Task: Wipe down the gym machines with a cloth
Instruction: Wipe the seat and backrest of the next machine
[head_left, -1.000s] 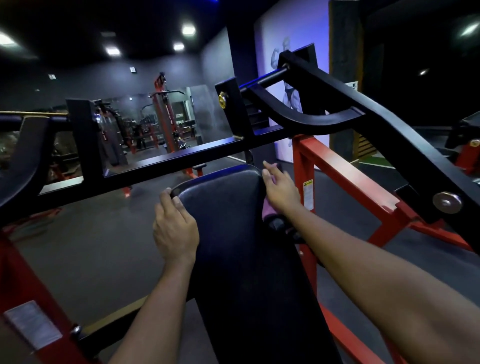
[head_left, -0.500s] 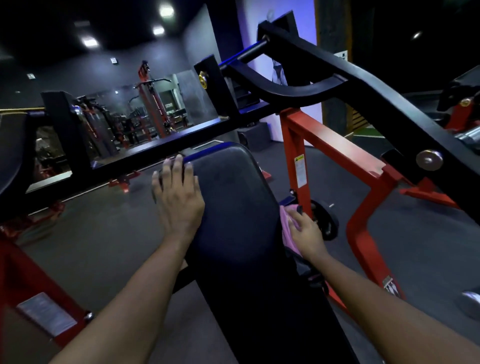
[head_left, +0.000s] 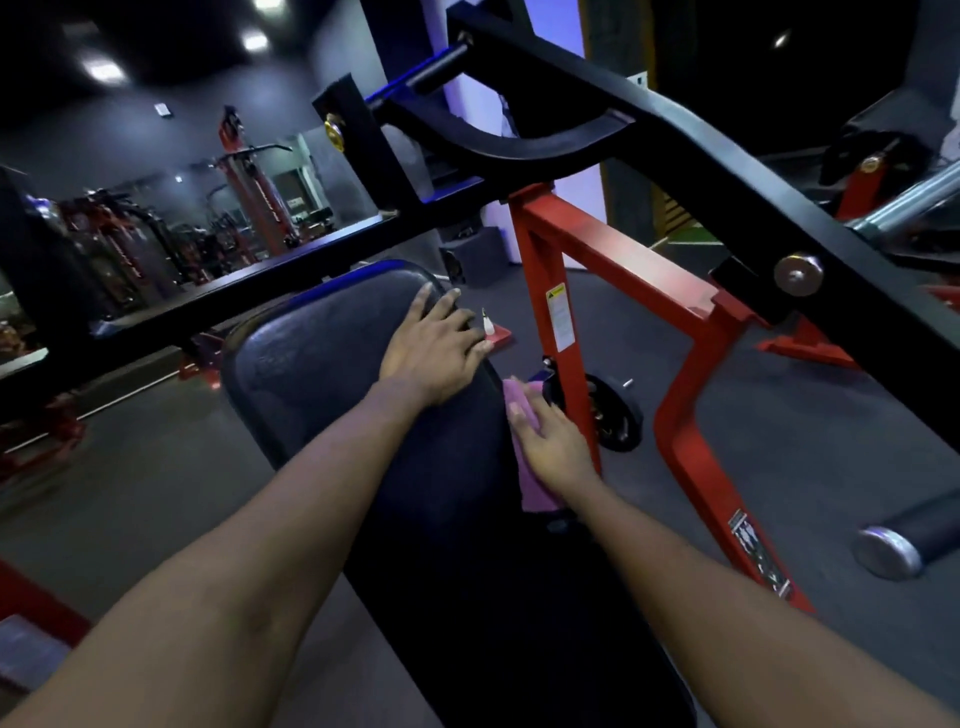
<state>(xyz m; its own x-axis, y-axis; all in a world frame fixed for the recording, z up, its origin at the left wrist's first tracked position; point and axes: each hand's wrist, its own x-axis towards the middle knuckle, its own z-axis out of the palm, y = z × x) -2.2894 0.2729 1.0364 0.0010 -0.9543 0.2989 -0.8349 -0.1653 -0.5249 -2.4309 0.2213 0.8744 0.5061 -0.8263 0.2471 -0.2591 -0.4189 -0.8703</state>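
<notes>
A long black padded bench pad (head_left: 332, 374) of a red-and-black gym machine runs away from me. My left hand (head_left: 434, 345) lies flat on the pad's upper right part, fingers spread toward its right edge, holding nothing. My right hand (head_left: 553, 441) presses a pink cloth (head_left: 530, 467) against the pad's right side edge, about halfway along. Part of the cloth hangs below the hand.
A black lever arm (head_left: 727, 171) crosses overhead from upper middle to right. The red frame (head_left: 613, 260) stands just right of the pad, with a black weight plate (head_left: 618, 421) at its foot. A black crossbar (head_left: 291, 275) runs behind the pad. Other machines stand at far left.
My left hand slid from the pad's left top corner across to its right upper part. My right hand with the cloth stays low on the pad's right edge. The view tilted down.
</notes>
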